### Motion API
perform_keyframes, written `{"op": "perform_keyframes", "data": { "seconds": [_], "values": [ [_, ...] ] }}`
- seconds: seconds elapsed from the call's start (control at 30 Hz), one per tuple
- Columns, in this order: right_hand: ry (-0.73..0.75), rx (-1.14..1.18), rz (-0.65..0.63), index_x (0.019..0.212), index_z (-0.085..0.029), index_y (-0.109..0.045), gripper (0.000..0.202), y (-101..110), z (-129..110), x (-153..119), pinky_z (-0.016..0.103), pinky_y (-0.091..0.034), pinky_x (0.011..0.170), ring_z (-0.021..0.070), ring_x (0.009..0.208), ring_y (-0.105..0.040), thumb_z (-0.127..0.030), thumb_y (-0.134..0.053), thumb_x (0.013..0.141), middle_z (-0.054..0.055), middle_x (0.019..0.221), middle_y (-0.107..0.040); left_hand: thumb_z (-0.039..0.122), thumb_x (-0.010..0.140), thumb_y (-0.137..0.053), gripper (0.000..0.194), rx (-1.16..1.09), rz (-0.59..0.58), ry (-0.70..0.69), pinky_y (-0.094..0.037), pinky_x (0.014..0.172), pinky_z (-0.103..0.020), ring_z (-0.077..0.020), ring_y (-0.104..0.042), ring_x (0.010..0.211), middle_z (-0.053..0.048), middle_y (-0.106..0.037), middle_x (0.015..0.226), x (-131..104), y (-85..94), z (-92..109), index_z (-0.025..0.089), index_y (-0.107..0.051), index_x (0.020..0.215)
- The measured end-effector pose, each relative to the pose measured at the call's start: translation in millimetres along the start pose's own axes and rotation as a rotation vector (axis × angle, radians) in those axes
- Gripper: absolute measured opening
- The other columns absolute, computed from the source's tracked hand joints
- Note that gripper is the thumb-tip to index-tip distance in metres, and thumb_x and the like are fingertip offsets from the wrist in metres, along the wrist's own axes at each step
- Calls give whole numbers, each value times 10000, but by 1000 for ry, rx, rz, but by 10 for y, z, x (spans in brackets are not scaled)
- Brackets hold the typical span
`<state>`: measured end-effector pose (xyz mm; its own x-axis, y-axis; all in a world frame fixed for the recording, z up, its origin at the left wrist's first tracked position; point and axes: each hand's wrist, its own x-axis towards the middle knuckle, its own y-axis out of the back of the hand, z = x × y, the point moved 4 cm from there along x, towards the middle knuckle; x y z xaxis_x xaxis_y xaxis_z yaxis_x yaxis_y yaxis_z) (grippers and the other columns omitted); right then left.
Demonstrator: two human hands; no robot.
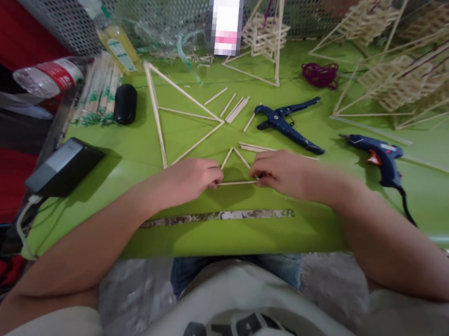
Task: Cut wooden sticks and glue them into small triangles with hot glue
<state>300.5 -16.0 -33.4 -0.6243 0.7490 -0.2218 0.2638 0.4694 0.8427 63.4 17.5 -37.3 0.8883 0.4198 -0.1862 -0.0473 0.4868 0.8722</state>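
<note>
Left grip (197,176): fingers curled together, pinching the lower left corner of the small stick triangle (237,182). Right grip (281,171): thumb and fingertips pinching the lower right corner. The triangle lies between the two grips, its apex pointing away from the wearer. Holding both base corners probably keeps the stick ends aligned and the shape from spreading. The fingers cover both corners; whether the joints are bonded cannot be told.

Just beyond the right grip, loose long sticks (249,147) lie side by side, apparently for easy pick-up. Farther out, in front of both grips, cut short sticks (237,110) lie mostly parallel, presumably sorted by length. Beyond the left grip, a large triangular frame (190,114) rests flat on the worktop (266,233), likely set aside to leave the near area free.

Beyond the right grip, the blue cutter (286,123) lies with its handles apart. To the right, the glue gun (381,152) lies on its side, nozzle toward the grips, within likely reach of the right arm.

Outermost: bundled sticks (98,93) beyond the left grip, apparently stock; purple cord (320,74) beyond the cutter.
</note>
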Motion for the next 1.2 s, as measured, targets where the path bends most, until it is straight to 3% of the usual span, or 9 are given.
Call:
{"op": "perform_keyframes", "data": {
  "seconds": [0.2,0.4,0.5,0.57,0.63,0.73,0.9,1.07,1.2],
  "values": [
    [21,-3,-10,1094,-193,-778,217,-32,-2,3,416,-542,939,278,1035,-717,-128,-589,1008,121,1113,-774,23,1037,-617,208,-2,2,-6,-558,796,-300,-184,-732,903,-84,-750,1039,-6,-8,-3,130,-794,1044],
    [-11,63,178,1251,-232,-772,271,199,-56,-203,400,-538,859,277,976,-738,-256,-590,1051,100,1155,-815,66,1070,-558,258,-64,-65,79,-548,858,-321,-200,-756,993,-73,-788,1143,-18,20,-70,177,-770,1165],
    [-220,63,421,1185,-250,-802,212,413,73,-532,369,-526,790,243,859,-737,-314,-677,1026,74,1033,-832,123,1075,-569,280,-124,-101,177,-520,831,-326,-208,-758,976,-45,-806,1105,-31,61,-118,222,-726,1284],
    [-417,18,757,1068,-239,-807,131,485,260,-903,361,-510,739,219,765,-698,-305,-735,982,73,929,-810,185,1075,-606,236,-149,-112,224,-500,796,-325,-211,-749,937,-39,-802,1071,-38,86,-130,233,-719,1276],
    [-677,-79,1114,977,-225,-786,86,412,475,-1347,364,-474,673,209,681,-643,-299,-776,934,80,828,-767,237,1080,-620,189,-175,-98,231,-494,785,-324,-210,-742,922,-43,-796,1070,-40,99,-127,231,-719,1241],
    [-867,-28,1248,941,-236,-772,95,122,740,-1735,381,-471,642,228,652,-633,-329,-773,917,97,791,-752,308,1079,-640,177,-196,-67,217,-492,762,-324,-200,-726,871,-54,-788,1050,-31,81,-126,216,-716,1209],
    [-646,-101,851,978,-222,-826,190,22,714,-1360,368,-485,737,227,775,-675,-387,-732,974,103,939,-819,480,1028,-729,362,-231,-58,254,-507,733,-335,-219,-716,841,-83,-781,1031,-18,45,-137,190,-708,1245],
    [-768,-236,472,1031,-206,-873,314,269,824,-619,387,-514,781,288,873,-709,-442,-667,1033,137,1030,-830,566,983,-758,472,-227,-62,281,-515,733,-350,-242,-715,851,-98,-777,1020,-18,66,-117,177,-712,1247],
    [-840,-250,412,1040,-141,-875,363,444,1089,-196,450,-557,875,353,972,-725,-388,-610,1055,218,1086,-812,626,982,-735,519,-225,-72,271,-520,749,-358,-253,-718,877,-107,-772,1040,-14,64,-126,174,-710,1236]
  ]
}}
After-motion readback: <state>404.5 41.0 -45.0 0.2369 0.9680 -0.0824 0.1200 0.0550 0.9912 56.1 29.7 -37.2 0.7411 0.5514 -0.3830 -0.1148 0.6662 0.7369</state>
